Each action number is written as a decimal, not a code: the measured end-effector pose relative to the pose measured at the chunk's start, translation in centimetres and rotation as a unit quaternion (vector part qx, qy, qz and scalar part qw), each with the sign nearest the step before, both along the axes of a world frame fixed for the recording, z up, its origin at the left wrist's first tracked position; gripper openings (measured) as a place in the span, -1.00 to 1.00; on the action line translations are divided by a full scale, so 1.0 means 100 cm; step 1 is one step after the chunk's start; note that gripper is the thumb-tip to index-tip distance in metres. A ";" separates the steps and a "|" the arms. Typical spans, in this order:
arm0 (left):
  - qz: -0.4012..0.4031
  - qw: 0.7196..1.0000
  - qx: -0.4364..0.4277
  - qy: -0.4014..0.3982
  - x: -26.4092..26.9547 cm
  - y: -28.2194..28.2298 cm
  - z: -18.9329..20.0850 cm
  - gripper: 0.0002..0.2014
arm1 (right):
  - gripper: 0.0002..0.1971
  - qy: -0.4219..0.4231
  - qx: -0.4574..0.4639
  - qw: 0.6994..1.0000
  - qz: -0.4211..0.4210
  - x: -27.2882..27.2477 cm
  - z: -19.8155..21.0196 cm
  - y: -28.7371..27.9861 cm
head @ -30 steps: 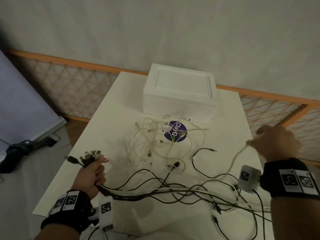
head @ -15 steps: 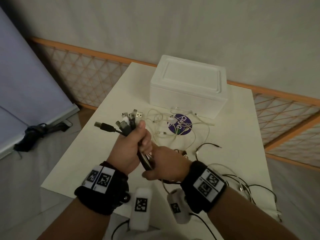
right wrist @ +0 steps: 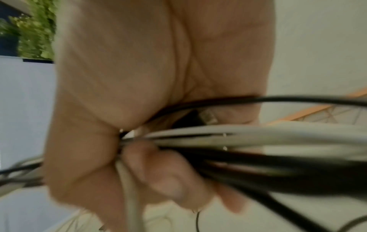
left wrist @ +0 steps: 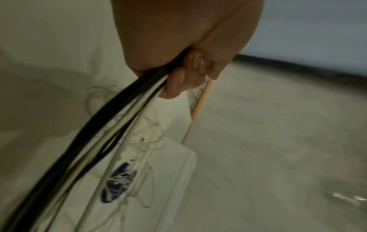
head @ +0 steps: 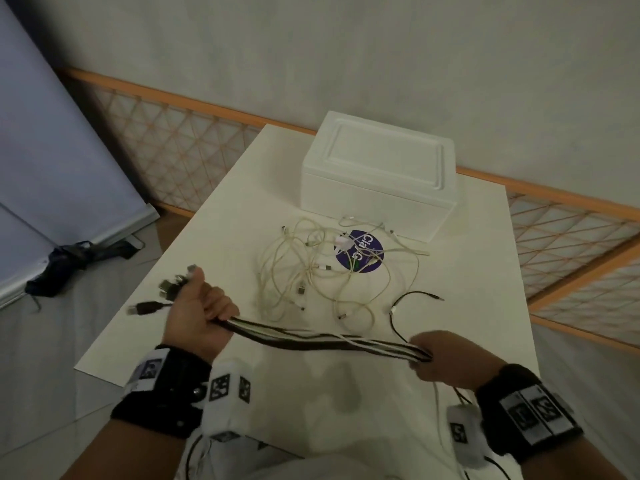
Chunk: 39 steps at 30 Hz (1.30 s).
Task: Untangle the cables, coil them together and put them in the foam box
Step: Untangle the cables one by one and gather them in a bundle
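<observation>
My left hand point(head: 199, 311) grips a bundle of black and white cables point(head: 322, 341) near their plug ends point(head: 169, 289), which stick out past the fist. My right hand point(head: 440, 358) grips the same cable bundle further along, so it spans between the two fists above the table's near part. The left wrist view shows fingers point(left wrist: 178, 81) curled round the cable bundle point(left wrist: 111, 128). The right wrist view shows fingers point(right wrist: 163, 174) closed on the cable bundle point(right wrist: 248, 146). A tangle of white cables point(head: 311, 271) lies mid-table. The white foam box point(head: 377, 174) stands behind it, lid on.
The white table point(head: 214, 230) carries a round purple sticker point(head: 360, 251) under the white tangle. One thin black cable point(head: 412, 299) curls at the right. An orange lattice rail point(head: 180, 140) runs behind the table. A dark bundle point(head: 69, 261) lies on the floor at left.
My hands were together on the bundle half a second ago. The right hand has slid right along the cables, drawing the bundle out straight. The left hand has dropped lower and left.
</observation>
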<state>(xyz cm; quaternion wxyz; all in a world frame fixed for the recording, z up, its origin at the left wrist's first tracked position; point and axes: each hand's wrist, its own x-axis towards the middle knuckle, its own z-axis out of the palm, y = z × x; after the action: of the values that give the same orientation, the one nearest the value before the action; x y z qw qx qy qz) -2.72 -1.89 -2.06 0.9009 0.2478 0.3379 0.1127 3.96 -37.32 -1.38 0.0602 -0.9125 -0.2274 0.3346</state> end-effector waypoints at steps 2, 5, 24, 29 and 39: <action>-0.017 0.998 -0.006 0.052 -0.004 -0.014 -0.021 -0.46 | -0.85 0.041 -0.057 0.998 0.003 -0.005 -0.007 -0.008; -0.048 0.992 -0.023 0.113 -0.015 -0.034 -0.044 -0.54 | -0.65 0.083 -0.172 0.981 0.026 -0.008 -0.017 -0.009; -0.181 0.974 0.004 0.139 0.031 -0.022 -0.059 -0.72 | -0.56 -0.111 0.003 0.991 0.071 0.057 -0.073 0.194; -0.195 0.975 0.030 0.104 0.042 -0.027 -0.048 -0.71 | -0.71 -0.167 -0.005 0.981 0.099 0.078 -0.081 0.191; -0.183 0.977 0.099 0.039 0.085 -0.048 -0.019 -0.87 | -0.87 -0.043 0.468 0.842 -0.265 0.107 -0.001 0.158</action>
<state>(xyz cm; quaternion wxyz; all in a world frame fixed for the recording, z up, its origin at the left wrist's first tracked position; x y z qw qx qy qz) 5.83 -6.70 -3.97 0.8633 0.3975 0.3092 -0.0315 14.64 -21.54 -1.51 0.5565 -0.8149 -0.1086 0.1201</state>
